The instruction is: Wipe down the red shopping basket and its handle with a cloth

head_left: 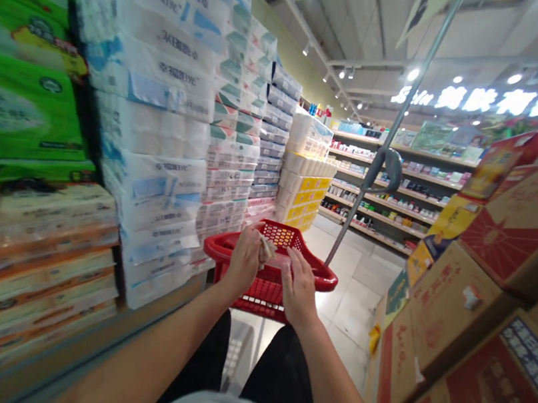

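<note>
A red plastic shopping cart [325,281] with a perforated basket stands right in front of my body. My left hand [244,262] is closed round a small crumpled, pale cloth-like piece [266,248] above the cart's near rim. Whether it is a cloth or a tissue is too small to tell. My right hand [299,287] lies at the rim on the right side, fingers stretched out and nothing seen in them. A grey metal pole [345,230] with a dark hook-shaped part [383,170] rises slanted behind the cart's right side.
Tall stacks of wrapped paper packs [168,132] line the left, with green packs [15,103] nearest. Cardboard boxes [441,301] are piled along the right. The tiled floor [351,308] runs between them toward stocked shelves [399,211] at the back.
</note>
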`<action>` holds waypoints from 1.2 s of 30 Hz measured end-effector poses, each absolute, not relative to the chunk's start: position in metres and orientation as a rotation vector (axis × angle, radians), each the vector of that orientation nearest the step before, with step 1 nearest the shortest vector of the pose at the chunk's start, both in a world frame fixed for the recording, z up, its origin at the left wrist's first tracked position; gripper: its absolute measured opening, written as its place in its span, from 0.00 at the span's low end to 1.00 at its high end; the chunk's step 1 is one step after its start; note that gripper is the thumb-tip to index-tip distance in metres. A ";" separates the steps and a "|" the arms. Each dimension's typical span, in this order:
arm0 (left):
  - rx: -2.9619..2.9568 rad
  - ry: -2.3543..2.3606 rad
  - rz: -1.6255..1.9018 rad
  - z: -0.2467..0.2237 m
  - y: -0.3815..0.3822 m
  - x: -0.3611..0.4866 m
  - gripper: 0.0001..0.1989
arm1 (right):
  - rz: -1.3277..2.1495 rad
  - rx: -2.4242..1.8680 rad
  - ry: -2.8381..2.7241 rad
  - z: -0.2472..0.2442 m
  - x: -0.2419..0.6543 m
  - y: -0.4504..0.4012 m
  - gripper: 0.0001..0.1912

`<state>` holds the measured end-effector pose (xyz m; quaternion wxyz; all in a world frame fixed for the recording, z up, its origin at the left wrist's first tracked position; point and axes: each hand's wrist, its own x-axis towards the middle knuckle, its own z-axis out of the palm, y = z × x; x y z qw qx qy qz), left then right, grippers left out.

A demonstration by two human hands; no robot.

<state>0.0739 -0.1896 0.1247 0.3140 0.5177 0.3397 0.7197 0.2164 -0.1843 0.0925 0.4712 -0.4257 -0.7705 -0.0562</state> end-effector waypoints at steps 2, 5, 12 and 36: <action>1.211 0.623 1.806 0.128 -0.194 0.095 0.26 | -0.012 -0.872 -1.929 0.096 0.205 -0.190 0.26; 1.105 0.460 1.732 0.131 -0.197 0.110 0.28 | 0.064 -0.728 -1.891 0.102 0.193 -0.188 0.27; 2.263 1.575 1.676 0.127 -0.190 0.045 0.18 | -0.179 -0.882 -1.999 0.108 0.202 -0.170 0.25; 2.567 2.367 1.319 0.086 -0.178 0.011 0.18 | -0.544 -1.133 -2.010 0.094 0.173 -0.165 0.15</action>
